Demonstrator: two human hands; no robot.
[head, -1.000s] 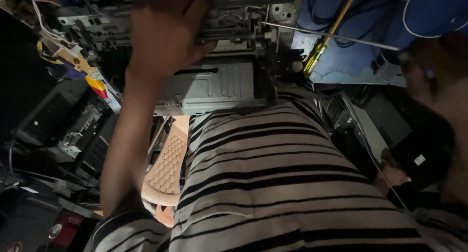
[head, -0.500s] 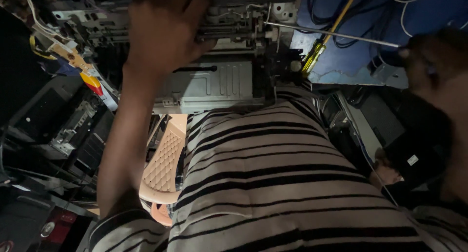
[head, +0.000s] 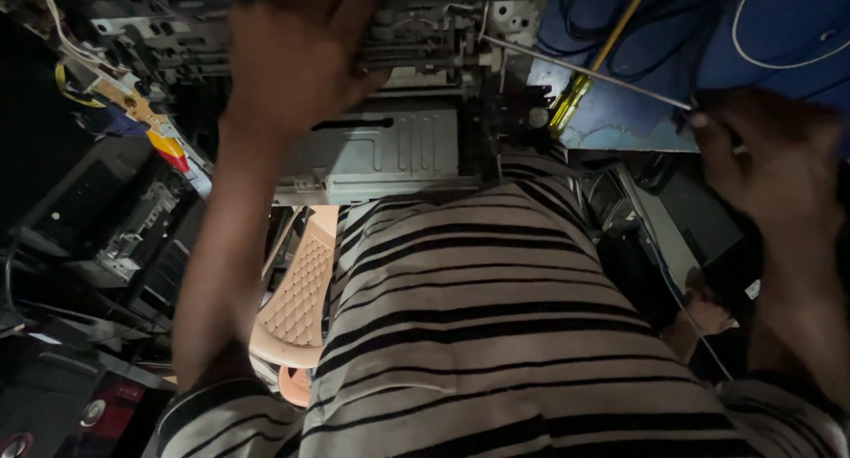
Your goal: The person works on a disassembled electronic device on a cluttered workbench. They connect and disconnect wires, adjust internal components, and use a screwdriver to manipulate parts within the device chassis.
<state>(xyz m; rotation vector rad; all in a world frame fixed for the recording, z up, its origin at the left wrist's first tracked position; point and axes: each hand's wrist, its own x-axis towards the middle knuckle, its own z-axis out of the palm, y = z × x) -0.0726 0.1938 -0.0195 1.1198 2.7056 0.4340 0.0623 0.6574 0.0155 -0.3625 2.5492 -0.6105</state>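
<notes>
Left hand (head: 297, 59): your arm outstretched, fingers spread flat over printer chassis (head: 381, 152); right hand (head: 766, 170) pinching thin metal rod (head: 584, 71)

Opened grey metal machine chassis (head: 381, 152), ribbed sheet-metal panel facing me, exposed mechanism along its top edge; sits level against my lap. My left hand (head: 292, 59) lies spread on that top edge. My right hand (head: 761, 157) pinches a thin straight metal rod (head: 584, 71), slanting up-left to the chassis corner.
</notes>
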